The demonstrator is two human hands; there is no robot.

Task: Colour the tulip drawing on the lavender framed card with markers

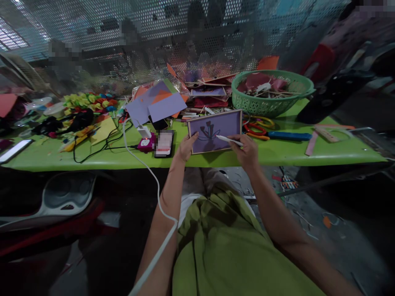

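Observation:
A shallow wooden-edged frame (216,148) with a purple panel is tilted up at the front of the green table. On the panel is a dark flower-like design (210,130). My left hand (187,148) grips the frame's left side, thumb over the edge. In my right hand (247,152) is a slim white pen (228,140), its tip pointing left at the panel beside the design. Whether the tip touches the panel I cannot tell. My right fingers are pinched round the pen near the frame's lower right corner.
A green basket (271,102) of scraps stands behind on the right, with scissors (256,128) and a blue-handled tool (289,135) before it. A phone (163,144) lies by a pink socket block (146,144). A white cable (158,187) crosses my left arm. Purple sheets (167,107) lie behind.

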